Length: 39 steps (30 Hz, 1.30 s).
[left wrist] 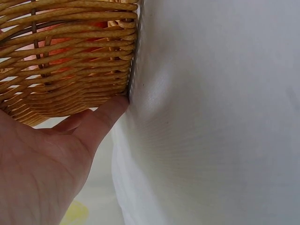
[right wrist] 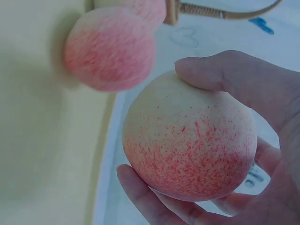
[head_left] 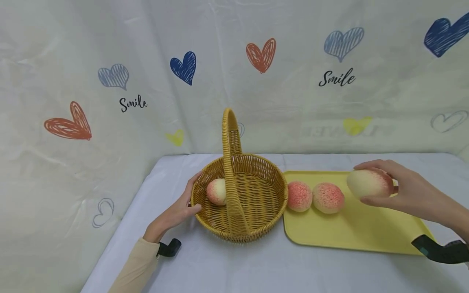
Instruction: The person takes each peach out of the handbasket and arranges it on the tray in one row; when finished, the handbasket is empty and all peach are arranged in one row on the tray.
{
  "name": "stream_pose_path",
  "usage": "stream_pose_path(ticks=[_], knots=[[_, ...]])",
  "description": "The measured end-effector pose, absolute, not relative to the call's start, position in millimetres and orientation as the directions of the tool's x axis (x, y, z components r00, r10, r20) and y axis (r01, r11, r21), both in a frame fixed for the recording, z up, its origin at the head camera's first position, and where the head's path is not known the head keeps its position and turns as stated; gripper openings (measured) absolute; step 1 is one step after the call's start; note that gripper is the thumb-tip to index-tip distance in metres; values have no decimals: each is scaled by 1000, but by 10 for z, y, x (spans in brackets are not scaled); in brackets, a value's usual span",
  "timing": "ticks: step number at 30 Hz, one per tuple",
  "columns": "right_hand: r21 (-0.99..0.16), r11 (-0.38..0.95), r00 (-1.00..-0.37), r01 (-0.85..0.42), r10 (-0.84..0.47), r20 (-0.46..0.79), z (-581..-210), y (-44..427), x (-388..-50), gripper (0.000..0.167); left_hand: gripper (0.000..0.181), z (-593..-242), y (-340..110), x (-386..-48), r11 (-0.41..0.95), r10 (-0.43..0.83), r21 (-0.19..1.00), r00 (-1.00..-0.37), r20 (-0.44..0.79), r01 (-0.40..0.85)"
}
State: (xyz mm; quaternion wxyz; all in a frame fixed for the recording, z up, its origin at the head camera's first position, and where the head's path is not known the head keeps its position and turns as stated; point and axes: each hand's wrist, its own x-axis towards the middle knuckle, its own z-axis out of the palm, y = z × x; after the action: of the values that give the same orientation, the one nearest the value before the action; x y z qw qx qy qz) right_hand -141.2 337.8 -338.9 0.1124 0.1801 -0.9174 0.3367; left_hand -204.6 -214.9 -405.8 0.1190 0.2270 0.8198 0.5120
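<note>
A brown wicker basket [head_left: 258, 193] with a tall handle stands at the middle of the table, one pale pink peach [head_left: 217, 191] inside at its left. My left hand [head_left: 179, 208] holds the basket's left side, thumb near the front. In the left wrist view, its fingers touch the woven wall [left wrist: 70, 61] low down. My right hand [head_left: 410, 189] grips another peach [head_left: 367, 183] above the yellow tray [head_left: 377, 230], thumb on one side and fingers on the other. Two pink peaches [head_left: 299, 197] [head_left: 328, 197] sit on the tray's left part, beside the basket.
White cloth [head_left: 256, 264] covers the table, and the tray lies to the basket's right. Behind rises a pale curtain [head_left: 293, 101] printed with hearts and words. The basket handle [head_left: 228, 162] arches high over its opening.
</note>
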Motion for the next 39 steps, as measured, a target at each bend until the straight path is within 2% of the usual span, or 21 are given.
stream_pose_path(ticks=[7,15,20,24,39], knots=[[-573,750,-942,-331,-224,251,-3597,3546,-1479,68,99,-4048,-2150,-2030,361,495,898,-868,43,251],[-515,766,-921,-385,-280,272,-3827,3537,-1578,67,101,-4045,-2137,-2022,346,496,907,-868,38,238],[-465,745,-874,-478,-349,339,-3951,3520,-1621,66,101,-4051,-2141,-2024,350,497,906,-867,36,238],[-398,766,-854,-505,-377,359,-3976,3496,-1661,66,101,-4050,-2152,-2031,356,497,901,-867,40,246],[-365,782,-856,-505,-399,328,-3921,3412,-1638,68,100,-4047,-2149,-2028,358,494,900,-868,42,247]])
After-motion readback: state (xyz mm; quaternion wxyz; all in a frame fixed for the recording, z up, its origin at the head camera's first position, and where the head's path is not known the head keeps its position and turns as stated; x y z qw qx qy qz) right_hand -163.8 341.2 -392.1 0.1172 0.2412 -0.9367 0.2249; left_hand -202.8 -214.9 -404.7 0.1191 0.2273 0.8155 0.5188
